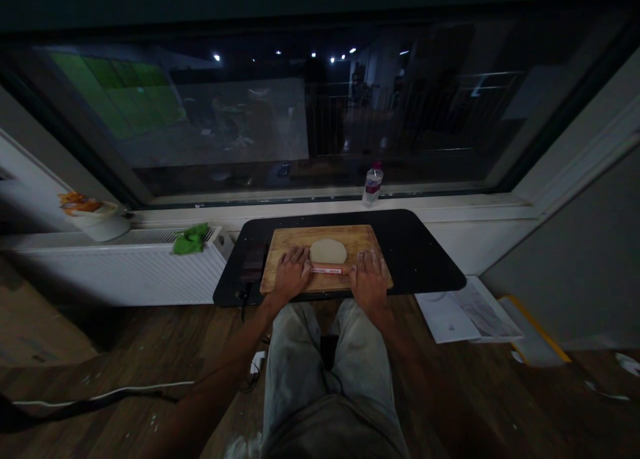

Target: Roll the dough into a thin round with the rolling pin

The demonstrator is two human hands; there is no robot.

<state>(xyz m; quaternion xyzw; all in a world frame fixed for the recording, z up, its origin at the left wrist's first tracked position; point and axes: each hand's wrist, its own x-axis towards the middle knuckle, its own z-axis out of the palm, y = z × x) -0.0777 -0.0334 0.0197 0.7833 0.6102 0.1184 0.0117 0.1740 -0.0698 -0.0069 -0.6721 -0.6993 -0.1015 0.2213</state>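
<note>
Both hands lie palm down on the board, fingers stretched forward and slightly spread rather than curled: the left hand (294, 271) over the left half of the board (290, 239), the right hand (369, 272) over its right. Between them a pin (327, 270) runs crosswise near the board's front edge, its ends meeting the hands; how firmly the palms press it cannot be seen. Just beyond the pin, about mid-board, is the dough (329, 251), one piece with a smooth oval outline.

Judging by its shape, the dough is already flattened and rounded, so the rolling looks partly done. It appears whole and uncut and spans only the middle of the board; any further thinning or widening would be left to do. Its thickness is hard to tell from above.

Under the board is a black desk (425, 259); beyond the board's far edge, on the sill (320, 214), stands a bottle (373, 186).
</note>
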